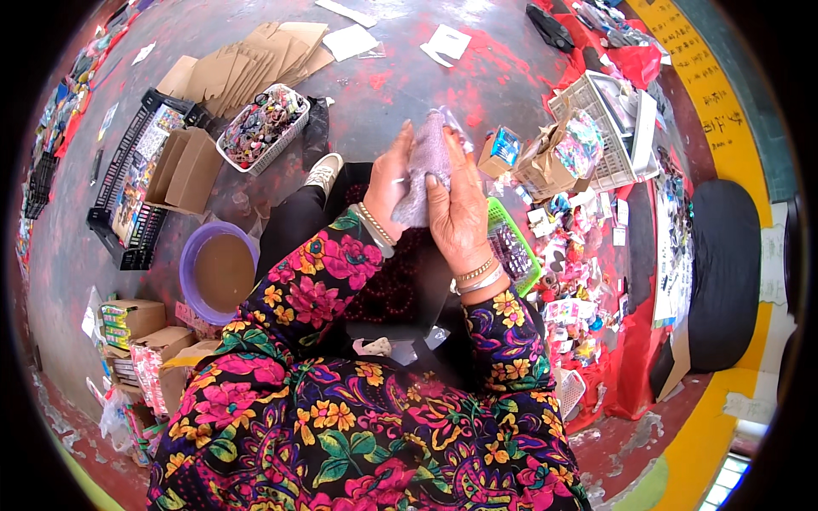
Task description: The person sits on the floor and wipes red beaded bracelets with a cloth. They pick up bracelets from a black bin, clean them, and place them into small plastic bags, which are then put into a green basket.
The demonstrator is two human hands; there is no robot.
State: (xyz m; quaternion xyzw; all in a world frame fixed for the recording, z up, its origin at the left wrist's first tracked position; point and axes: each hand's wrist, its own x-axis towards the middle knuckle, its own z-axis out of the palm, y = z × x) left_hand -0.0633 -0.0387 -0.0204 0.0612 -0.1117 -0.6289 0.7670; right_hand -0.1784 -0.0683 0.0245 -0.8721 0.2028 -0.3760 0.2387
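Note:
Between my two hands is a greyish-purple cloth [423, 166], bunched into a narrow upright bundle. My left hand [388, 187] presses against its left side with the fingers pointing away from me. My right hand [458, 209] grips the other side, its thumb lying across the front. Whether anything is wrapped inside the cloth is hidden. Below my hands, dark red beads [388, 298] lie in a black container between my legs. Just right of my right wrist is a green basket [530, 277] holding small dark packed pieces.
At left stand a purple basin [186, 268] of brown water, a black crate [102, 217] and a cardboard box [189, 175]. Farther off are a white basket [294, 128] of trinkets and flattened cardboard [243, 72]. Small goods [575, 247] crowd the right, near a cream crate [609, 166].

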